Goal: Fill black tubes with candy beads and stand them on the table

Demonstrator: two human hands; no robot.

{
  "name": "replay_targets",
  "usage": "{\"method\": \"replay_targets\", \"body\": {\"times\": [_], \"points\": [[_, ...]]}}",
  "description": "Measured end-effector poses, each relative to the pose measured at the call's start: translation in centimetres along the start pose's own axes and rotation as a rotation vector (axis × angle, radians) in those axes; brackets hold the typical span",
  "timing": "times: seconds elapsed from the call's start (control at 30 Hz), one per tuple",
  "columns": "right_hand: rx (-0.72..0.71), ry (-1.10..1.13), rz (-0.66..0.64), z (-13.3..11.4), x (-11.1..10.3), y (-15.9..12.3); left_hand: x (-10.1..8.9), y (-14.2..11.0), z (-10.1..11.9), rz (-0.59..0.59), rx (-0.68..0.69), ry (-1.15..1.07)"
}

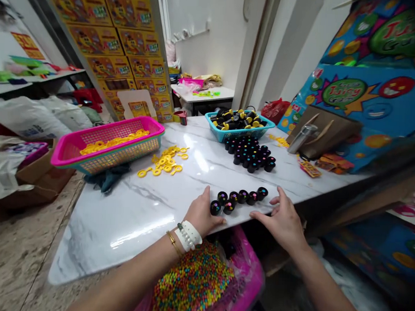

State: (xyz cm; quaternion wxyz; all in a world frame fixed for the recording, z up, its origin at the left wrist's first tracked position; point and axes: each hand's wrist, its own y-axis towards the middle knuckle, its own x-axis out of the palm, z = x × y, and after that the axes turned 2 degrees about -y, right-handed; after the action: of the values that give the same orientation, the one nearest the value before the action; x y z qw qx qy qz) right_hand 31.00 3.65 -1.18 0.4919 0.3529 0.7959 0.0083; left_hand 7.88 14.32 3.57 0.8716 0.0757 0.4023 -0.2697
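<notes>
Several small black cups stand upright in a short double row at the table's front edge, with coloured bits showing in their tops. My left hand is at the row's left end, thumb and fingers spread around the nearest cup; whether it touches the cup I cannot tell. At the right end, my right hand is held open, thumb and fingers apart, a little away from the last cup. Behind the row stands a larger block of similar black cups. Below the edge, a pink basket holds many small multicoloured balls.
A blue basket of black-and-yellow pieces stands at the back. Loose yellow ring pieces lie left of centre beside a pink basket holding more. At right are a brown bag, a metal cylinder and blue boxes.
</notes>
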Motion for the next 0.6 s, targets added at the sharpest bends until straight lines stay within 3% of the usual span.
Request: {"method": "replay_targets", "body": {"times": [0.1,0.17,0.37,0.6], "points": [[0.013,-0.006,-0.180,0.3,-0.3,2.1,0.4,1.7,1.3,-0.020,0.013,-0.024],[-0.003,-0.019,-0.218,-0.1,0.0,3.0,1.0,2.9,2.0,-0.021,0.027,0.001],[-0.031,-0.084,-0.166,-0.3,1.0,4.6,3.1,7.3,4.4,-0.030,0.042,0.053],[0.077,-0.140,-0.148,1.3,1.0,9.2,4.9,12.7,6.7,0.007,0.037,0.028]]}}
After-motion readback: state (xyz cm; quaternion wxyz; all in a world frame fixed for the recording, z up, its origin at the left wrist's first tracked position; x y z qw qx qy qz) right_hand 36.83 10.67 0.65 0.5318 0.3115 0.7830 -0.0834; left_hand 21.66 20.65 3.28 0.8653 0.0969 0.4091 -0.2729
